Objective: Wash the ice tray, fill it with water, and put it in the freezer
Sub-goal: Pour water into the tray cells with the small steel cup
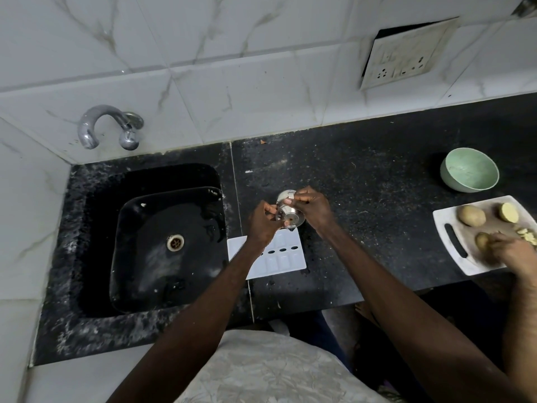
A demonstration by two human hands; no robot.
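Fingers (271, 210) hiding steel cup (289, 213), ice tray (286, 258) half-covered

Bare forearms, no sleeves, pale grey leaf-patterned garment (270, 370) at torso

Your kitchen looks dim. The white wall tiles (203, 53) are the brightest part, and the black counter (377, 170) stays very dark. Straight lines bend near the edges. Your tap (107, 126) shines a little.
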